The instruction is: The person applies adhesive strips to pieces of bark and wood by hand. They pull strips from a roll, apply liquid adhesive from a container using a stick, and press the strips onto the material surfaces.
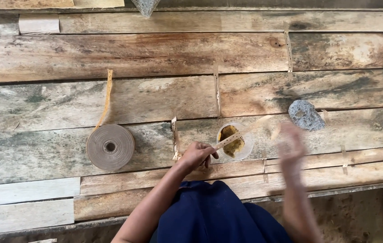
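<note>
Left hand (196, 155): fingers curled, pinching a thin pale strip (241, 131) that crosses a clear cup (235, 141) of yellow-brown paste. Right hand (290, 146): blurred, fingers loosely spread, holding nothing. Plank tabletop (155, 54). Tape roll (110, 146) well left; grey stone (306, 115) beyond right hand.

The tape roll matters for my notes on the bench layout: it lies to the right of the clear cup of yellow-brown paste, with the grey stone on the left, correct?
Not quite. The head view shows the sides swapped: the tape roll lies to the left of the clear cup of yellow-brown paste, and the grey stone sits to the right of it, on the plank bench.
</note>
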